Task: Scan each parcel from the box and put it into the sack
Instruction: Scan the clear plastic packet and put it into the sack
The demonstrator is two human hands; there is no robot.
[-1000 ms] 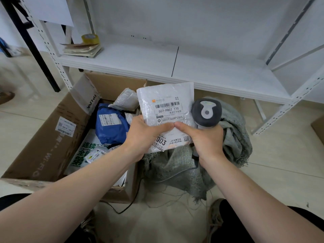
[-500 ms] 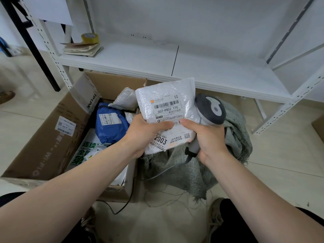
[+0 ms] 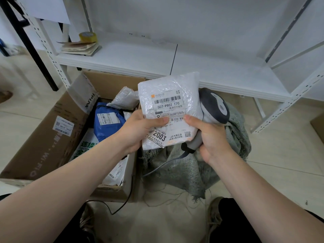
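Your left hand (image 3: 138, 130) and right hand (image 3: 208, 135) both pinch the white parcel (image 3: 168, 106) above the sack (image 3: 233, 137) — the right one grips the scanner (image 3: 213, 109) too.

Left grip (image 3: 138, 132), right grip (image 3: 210, 135) (both curled)

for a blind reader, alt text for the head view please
Left hand and right hand hold a white parcel, label facing the camera; the right also grips a grey scanner. Below: a cardboard box of parcels and a woven sack.
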